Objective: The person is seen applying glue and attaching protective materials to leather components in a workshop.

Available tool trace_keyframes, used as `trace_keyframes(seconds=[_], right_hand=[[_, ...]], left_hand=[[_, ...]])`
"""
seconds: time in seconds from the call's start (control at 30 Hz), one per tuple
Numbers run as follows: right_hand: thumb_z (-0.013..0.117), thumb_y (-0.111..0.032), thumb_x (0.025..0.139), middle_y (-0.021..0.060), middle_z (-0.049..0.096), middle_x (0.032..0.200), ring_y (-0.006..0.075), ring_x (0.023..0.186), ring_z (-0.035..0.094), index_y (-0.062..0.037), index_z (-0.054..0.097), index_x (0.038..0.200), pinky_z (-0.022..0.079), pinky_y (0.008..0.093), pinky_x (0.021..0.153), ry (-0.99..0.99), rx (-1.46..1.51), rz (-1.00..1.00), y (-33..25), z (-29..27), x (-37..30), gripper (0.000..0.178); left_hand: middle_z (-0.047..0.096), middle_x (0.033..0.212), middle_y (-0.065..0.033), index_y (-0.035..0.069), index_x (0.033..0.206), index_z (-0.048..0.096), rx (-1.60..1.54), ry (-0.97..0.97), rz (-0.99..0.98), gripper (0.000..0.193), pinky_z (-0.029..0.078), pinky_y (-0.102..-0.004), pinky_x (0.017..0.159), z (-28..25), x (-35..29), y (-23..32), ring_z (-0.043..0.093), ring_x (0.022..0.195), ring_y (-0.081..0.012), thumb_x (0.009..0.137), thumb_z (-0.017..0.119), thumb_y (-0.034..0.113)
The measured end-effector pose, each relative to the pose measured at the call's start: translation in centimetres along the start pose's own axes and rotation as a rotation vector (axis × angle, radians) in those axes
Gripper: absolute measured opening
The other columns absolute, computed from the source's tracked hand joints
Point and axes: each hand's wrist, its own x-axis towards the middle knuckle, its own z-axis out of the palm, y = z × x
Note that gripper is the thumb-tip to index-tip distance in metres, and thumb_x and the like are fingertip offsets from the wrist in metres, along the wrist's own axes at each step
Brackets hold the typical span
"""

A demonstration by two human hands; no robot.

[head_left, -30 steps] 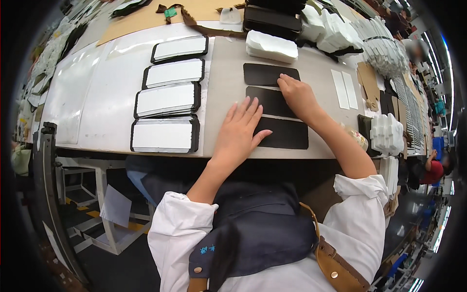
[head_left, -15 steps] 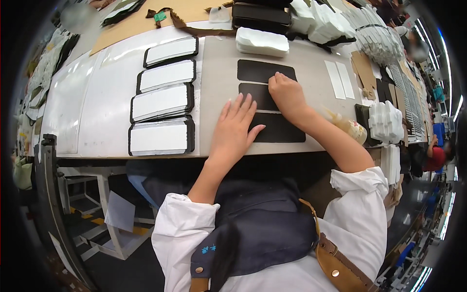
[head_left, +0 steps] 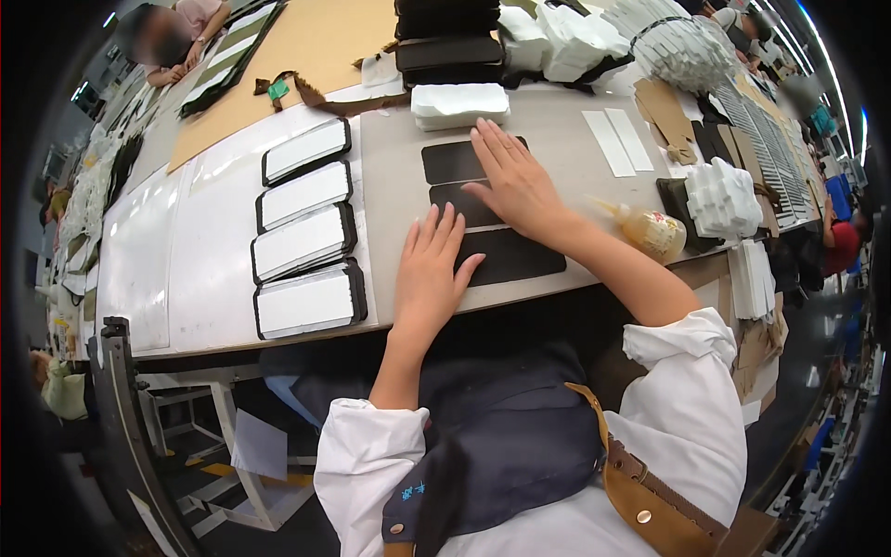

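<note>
Three black rectangular panels lie in a column on the table: a far panel (head_left: 449, 163), a middle panel (head_left: 455, 198) and a near panel (head_left: 520, 259). Over the far and middle ones, my right hand (head_left: 520, 186) is spread flat, fingers pointing away from me. My left hand (head_left: 429, 274) rests palm down by the left ends of the middle and near panels, its fingers stretched. Neither hand holds anything. Just beyond the far panel sits a stack of white pads (head_left: 459, 104). Beside my right forearm, a squeeze bottle (head_left: 654, 232) of yellowish liquid lies on its side.
Several black panels topped with white sheets (head_left: 302, 249) form a column on the left. Two white strips (head_left: 609, 144) lie to the right, near white bundles (head_left: 724, 200). Black stacked pieces (head_left: 450, 60) stand at the back. Another person (head_left: 200, 28) works at far left.
My right hand has gone from closed fingertips on the far panel to an open, flat hand. The left hand stays spread beside the panels. The whole view has shifted and tilted.
</note>
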Motion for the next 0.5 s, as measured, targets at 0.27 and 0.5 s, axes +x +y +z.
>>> trace_keyframes(seconds=[0.27,0.5], right_hand=[[0.059,-0.05,0.102,0.0252,0.03,0.165,0.0372,0.155,0.026,0.0043,0.03,0.158,0.018,0.0485,0.127,-0.255,0.432,0.238,2.5,0.2,-0.9,0.084],[0.072,-0.035,0.095,0.0211,0.06,0.136,0.0381,0.128,0.053,0.0014,0.059,0.136,0.037,0.0493,0.109,0.064,-0.049,0.51,9.2,-11.8,-12.5,0.057]], left_hand=[[0.05,0.156,-0.0135,0.004,0.145,0.056,0.005,0.001,0.004,0.056,0.031,-0.0486,0.122,0.5,-0.1,-0.4,0.043,0.147,-0.0328,0.099,0.066,0.034],[0.05,0.157,-0.0126,0.005,0.147,0.055,-0.025,0.031,-0.011,0.058,0.03,-0.0474,0.123,0.6,-0.1,-0.3,0.042,0.148,-0.0316,0.099,0.067,0.035]])
